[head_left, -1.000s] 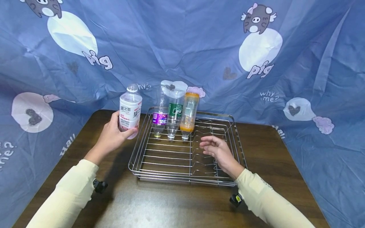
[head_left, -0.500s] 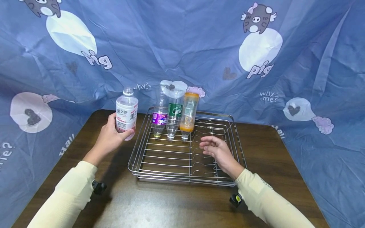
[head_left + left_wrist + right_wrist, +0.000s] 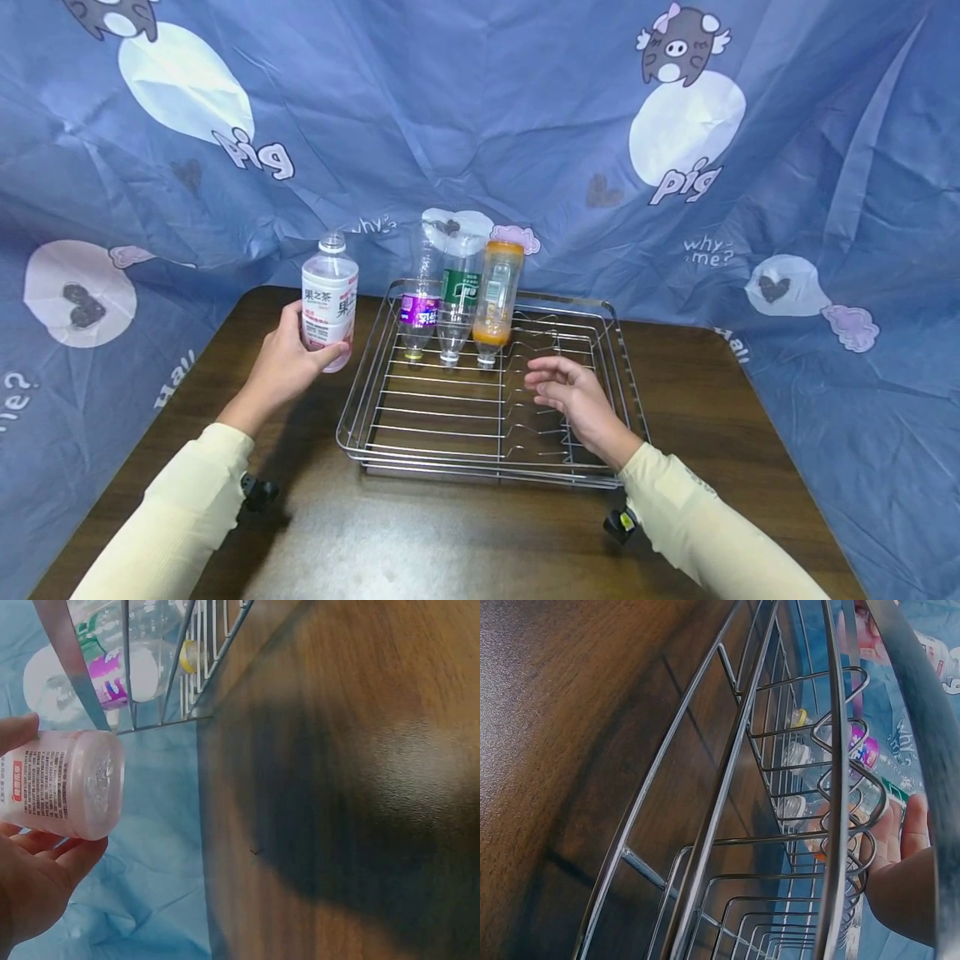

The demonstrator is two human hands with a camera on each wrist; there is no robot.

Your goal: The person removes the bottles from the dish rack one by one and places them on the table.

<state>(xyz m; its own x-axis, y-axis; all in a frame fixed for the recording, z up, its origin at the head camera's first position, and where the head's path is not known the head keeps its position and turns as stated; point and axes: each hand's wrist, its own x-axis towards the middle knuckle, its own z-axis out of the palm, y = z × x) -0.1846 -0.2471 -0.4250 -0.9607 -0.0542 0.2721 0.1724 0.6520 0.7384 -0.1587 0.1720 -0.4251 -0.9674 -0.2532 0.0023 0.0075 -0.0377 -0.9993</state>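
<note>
My left hand (image 3: 288, 354) grips a clear plastic drink bottle (image 3: 330, 292) with a white and red label, thumb in front. The bottle is upright left of the wire dish rack (image 3: 442, 457), its neck showing no cap. In the left wrist view, the bottle's base (image 3: 101, 784) faces the camera. My right hand (image 3: 581, 404) hovers over the rack's right side, fingers loosely bent and holding nothing. Upside down at the rack's back stand a purple-label bottle (image 3: 420, 311), a green-label bottle (image 3: 461, 290) and an orange-banded bottle (image 3: 497, 292).
The rack stands on a dark brown wooden table (image 3: 360, 533), with wavy wire dividers (image 3: 525, 429) on its right half. A blue printed cloth (image 3: 480, 117) hangs behind the table. The rack's rails (image 3: 838, 750) run close in front of the right wrist camera.
My left hand has carried the upright bottle a short way left and slightly down, farther from the rack. My right hand and the three inverted bottles have stayed in place.
</note>
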